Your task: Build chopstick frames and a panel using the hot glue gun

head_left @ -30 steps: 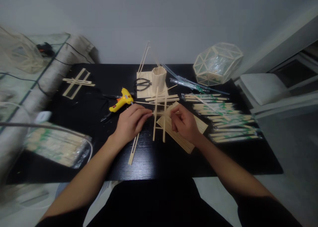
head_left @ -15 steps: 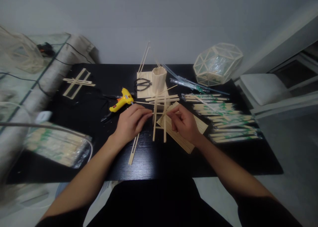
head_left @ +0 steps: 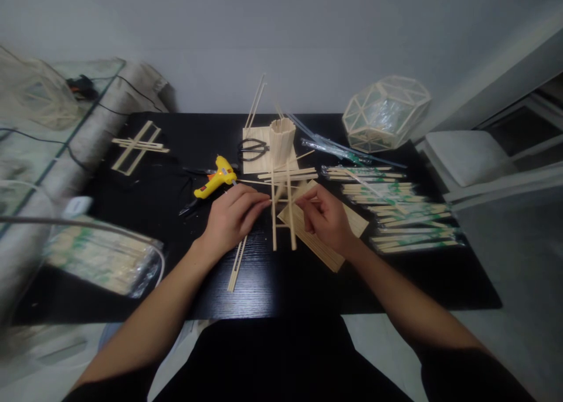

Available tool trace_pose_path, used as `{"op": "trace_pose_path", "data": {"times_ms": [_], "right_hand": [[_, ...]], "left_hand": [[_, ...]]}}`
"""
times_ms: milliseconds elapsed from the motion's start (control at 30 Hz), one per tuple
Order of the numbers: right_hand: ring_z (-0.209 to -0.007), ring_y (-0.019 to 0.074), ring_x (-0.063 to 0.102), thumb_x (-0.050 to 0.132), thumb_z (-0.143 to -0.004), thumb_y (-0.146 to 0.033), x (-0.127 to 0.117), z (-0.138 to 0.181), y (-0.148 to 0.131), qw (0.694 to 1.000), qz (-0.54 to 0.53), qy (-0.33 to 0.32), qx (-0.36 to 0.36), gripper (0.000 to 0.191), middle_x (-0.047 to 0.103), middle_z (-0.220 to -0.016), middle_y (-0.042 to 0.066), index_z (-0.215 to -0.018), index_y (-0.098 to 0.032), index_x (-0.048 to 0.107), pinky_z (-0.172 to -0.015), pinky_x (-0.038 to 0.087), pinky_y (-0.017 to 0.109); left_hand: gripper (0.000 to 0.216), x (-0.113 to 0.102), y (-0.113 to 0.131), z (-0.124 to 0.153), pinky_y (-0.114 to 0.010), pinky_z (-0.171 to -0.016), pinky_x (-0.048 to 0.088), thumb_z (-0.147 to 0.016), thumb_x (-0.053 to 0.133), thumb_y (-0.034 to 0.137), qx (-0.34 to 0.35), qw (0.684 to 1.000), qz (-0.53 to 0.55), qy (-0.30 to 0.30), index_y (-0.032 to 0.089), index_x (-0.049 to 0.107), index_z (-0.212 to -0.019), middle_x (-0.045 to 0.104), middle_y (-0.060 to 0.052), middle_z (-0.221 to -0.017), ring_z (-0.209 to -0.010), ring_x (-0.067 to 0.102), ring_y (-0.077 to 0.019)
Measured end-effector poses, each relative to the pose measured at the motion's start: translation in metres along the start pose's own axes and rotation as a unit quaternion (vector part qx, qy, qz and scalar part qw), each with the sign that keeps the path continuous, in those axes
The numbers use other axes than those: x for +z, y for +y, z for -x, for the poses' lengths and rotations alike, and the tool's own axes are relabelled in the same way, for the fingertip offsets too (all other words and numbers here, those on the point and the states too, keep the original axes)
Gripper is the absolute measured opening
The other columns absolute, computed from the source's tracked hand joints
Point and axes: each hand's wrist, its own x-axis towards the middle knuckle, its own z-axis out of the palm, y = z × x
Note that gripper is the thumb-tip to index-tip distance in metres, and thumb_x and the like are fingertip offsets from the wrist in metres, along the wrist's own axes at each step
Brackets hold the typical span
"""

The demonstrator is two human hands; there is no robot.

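Note:
Between my hands stands a small frame of wooden sticks [head_left: 292, 232], its two long sticks running toward me and thin sticks crossing them. My left hand [head_left: 237, 211] is closed, thumb and forefinger pinching the left end of a thin crosswise stick. On the right, my right hand [head_left: 324, 219] pinches the same stick near its other end. A flat panel of joined sticks [head_left: 338, 255] lies beneath the right hand. Beyond the left hand rests a yellow glue gun [head_left: 216, 179]. Two or three loose sticks [head_left: 236, 268] lie under the left wrist.
A stick-walled cup [head_left: 282, 141] stands on a square panel [head_left: 255, 166] beside black scissors [head_left: 253, 149]. Bagged sticks [head_left: 400, 208] lie at right, more in a bag [head_left: 101, 255] at left. A faceted stick frame [head_left: 385, 114] stands at back right, crossed stick frames [head_left: 138, 147] at left.
The frame between my hands has tilted slightly, its far ends shifting left, and a lower crossbar shows more plainly. Both hands keep their place and their pinch.

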Motion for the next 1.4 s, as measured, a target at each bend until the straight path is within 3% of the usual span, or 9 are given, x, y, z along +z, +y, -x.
{"op": "trace_pose_path", "data": {"times_ms": [867,1067,1233,1300,1400], "right_hand": [[-0.042,0.0094,0.051,0.07,-0.098,-0.061,0.0001,0.0,0.0041,1.0,-0.012,-0.002,0.01,0.04,0.054,-0.051,-0.009,-0.089,-0.023,0.059,-0.044,0.041,0.021],[-0.051,0.0083,0.057,0.077,-0.096,-0.051,0.0008,-0.0015,0.0069,0.999,-0.008,0.032,-0.016,0.032,0.068,-0.077,-0.002,-0.088,-0.022,0.067,-0.048,0.048,0.023],[-0.063,0.0078,0.065,0.075,-0.096,-0.052,0.0004,-0.0005,0.0054,0.998,0.013,0.044,-0.038,0.033,0.071,-0.13,0.008,-0.088,-0.021,0.068,-0.051,0.056,0.024],[-0.06,0.0083,0.066,0.076,-0.095,-0.053,0.0005,-0.0004,0.0048,0.999,0.004,0.039,-0.023,0.035,0.075,-0.12,0.008,-0.087,-0.021,0.066,-0.05,0.056,0.024],[-0.043,0.0083,0.056,0.075,-0.095,-0.057,0.0004,-0.0004,0.0041,0.999,-0.024,0.016,0.014,0.038,0.069,-0.069,-0.003,-0.087,-0.022,0.062,-0.041,0.045,0.021]], "left_hand": [[0.008,-0.0007,0.0022,-0.0026,-0.027,-0.078,0.058,-0.098,0.073,0.017,0.0,1.0,-0.004,0.006,0.016,0.074,-0.106,0.075,-0.005,-0.093,-0.083,0.071,-0.0142],[0.008,-0.0009,0.0014,-0.0023,-0.028,-0.077,0.059,-0.098,0.073,0.017,0.003,1.0,-0.007,0.004,0.016,0.074,-0.106,0.075,-0.006,-0.093,-0.083,0.071,-0.0145],[0.009,-0.0002,0.0005,-0.0006,-0.029,-0.077,0.059,-0.099,0.072,0.016,0.002,1.0,-0.002,0.003,0.017,0.073,-0.107,0.075,-0.006,-0.094,-0.083,0.071,-0.0152],[0.009,0.0,0.0008,-0.0005,-0.029,-0.077,0.059,-0.098,0.072,0.016,0.0,1.0,-0.002,0.002,0.017,0.073,-0.107,0.075,-0.005,-0.094,-0.084,0.071,-0.015],[0.008,-0.0002,0.0016,-0.001,-0.027,-0.078,0.059,-0.099,0.072,0.016,-0.004,1.0,-0.004,0.002,0.017,0.073,-0.107,0.074,-0.005,-0.093,-0.083,0.07,-0.0143]]}}
